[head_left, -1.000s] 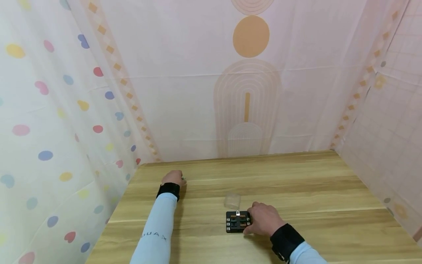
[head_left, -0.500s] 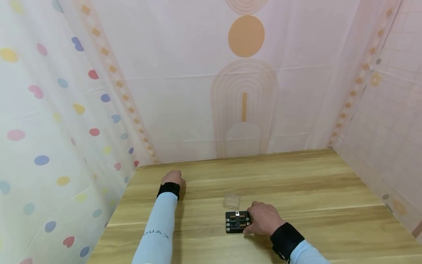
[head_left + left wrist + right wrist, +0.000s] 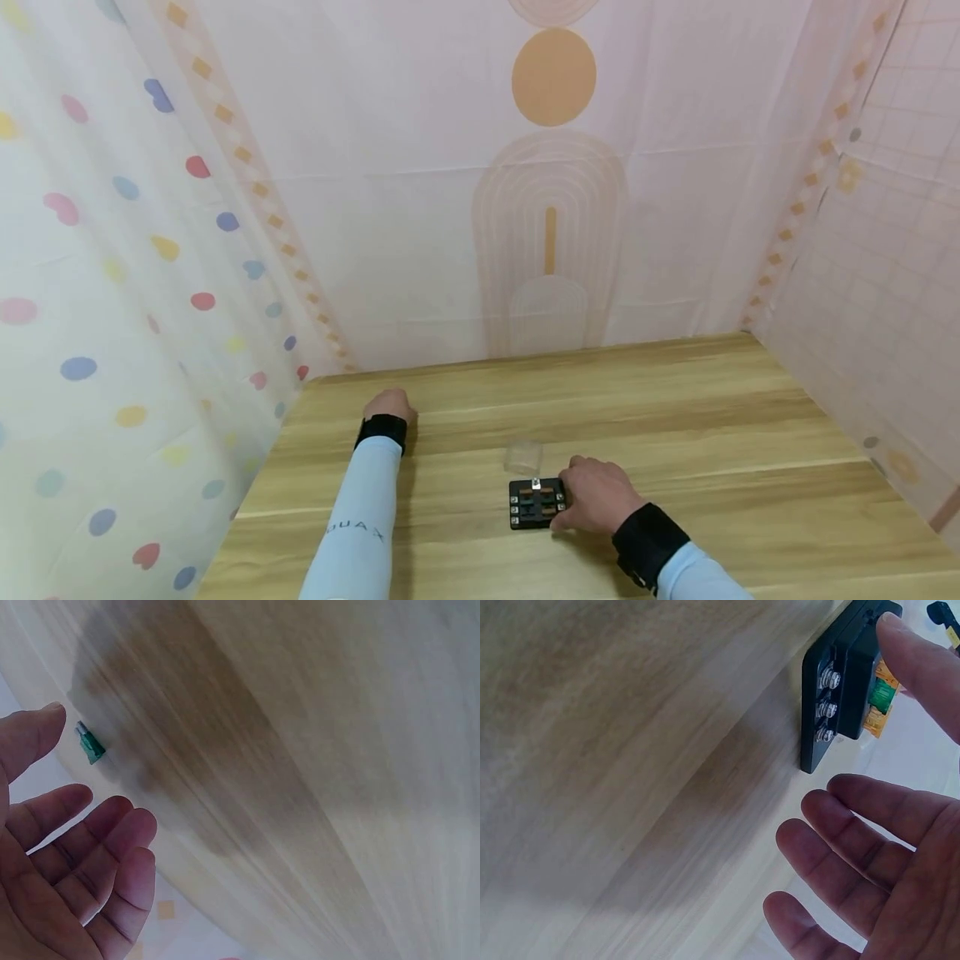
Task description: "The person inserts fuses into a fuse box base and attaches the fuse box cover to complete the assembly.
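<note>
At the far left of the table my left hand [image 3: 391, 405] hovers low. In the left wrist view a green blade fuse [image 3: 92, 747] with a metal prong lies on the wood, between the thumb and the loosely bent fingers, apparently touching neither. My right hand [image 3: 600, 495] holds the right side of a black fuse box [image 3: 535, 503], thumb at one corner and index finger at the other. Orange and green fuses [image 3: 882, 695] sit in the box, with screw terminals [image 3: 826, 709] along its edge. The right hand's other fingers are spread off the box.
Just behind the fuse box lies a clear plastic cover [image 3: 522, 457]. The wood-grain table [image 3: 675, 417] ends at a patterned curtain [image 3: 420, 250] at the back, with more curtains on both sides.
A small pale tip that showed at my left fingertips a second ago is out of sight in the head view. The right hand and fuse box hold still; the head view has shifted slightly.
</note>
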`<state>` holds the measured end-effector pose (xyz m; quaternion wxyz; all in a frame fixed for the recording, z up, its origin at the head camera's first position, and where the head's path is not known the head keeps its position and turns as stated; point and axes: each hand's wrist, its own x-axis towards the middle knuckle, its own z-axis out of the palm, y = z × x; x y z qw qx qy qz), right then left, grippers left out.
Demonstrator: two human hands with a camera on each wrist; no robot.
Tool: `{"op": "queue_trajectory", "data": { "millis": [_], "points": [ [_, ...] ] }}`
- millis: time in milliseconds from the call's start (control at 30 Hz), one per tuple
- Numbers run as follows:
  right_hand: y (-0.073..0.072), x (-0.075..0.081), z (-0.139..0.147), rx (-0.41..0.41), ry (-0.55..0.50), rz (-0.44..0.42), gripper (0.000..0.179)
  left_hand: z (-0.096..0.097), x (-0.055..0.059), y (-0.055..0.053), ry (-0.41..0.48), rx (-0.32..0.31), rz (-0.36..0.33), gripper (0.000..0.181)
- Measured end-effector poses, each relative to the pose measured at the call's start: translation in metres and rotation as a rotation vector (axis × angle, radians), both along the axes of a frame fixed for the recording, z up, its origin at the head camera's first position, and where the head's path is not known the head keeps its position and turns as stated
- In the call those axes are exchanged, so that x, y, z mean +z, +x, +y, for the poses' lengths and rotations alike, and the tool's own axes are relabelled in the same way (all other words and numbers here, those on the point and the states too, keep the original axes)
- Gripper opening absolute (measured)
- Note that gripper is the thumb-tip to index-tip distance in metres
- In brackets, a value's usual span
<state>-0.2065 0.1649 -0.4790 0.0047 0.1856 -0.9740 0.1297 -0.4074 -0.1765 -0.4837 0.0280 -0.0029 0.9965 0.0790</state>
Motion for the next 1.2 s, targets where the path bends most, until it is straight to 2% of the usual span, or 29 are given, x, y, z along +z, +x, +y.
{"op": "queue_trajectory", "data": {
  "millis": [100,200,600,900,1200],
  "points": [
    [0.000,0.000,0.001,0.005,-0.007,-0.001,0.046,0.003,0.003,0.004,-0.009,0.003,0.001,0.022],
    [0.001,0.001,0.002,0.007,-0.014,-0.006,0.046,0.003,0.001,0.005,-0.014,-0.004,0.006,0.022],
    [0.005,0.002,0.004,0.001,-0.003,-0.003,0.046,0.001,-0.013,-0.004,-0.016,-0.031,0.041,0.022],
    [0.006,0.000,0.007,0.018,-0.015,0.004,0.047,0.002,-0.016,-0.008,0.008,-0.011,0.070,0.014],
    [0.007,0.001,0.006,0.010,-0.012,-0.011,0.046,0.007,-0.014,-0.002,-0.006,-0.112,0.092,0.012]
  ]
}}
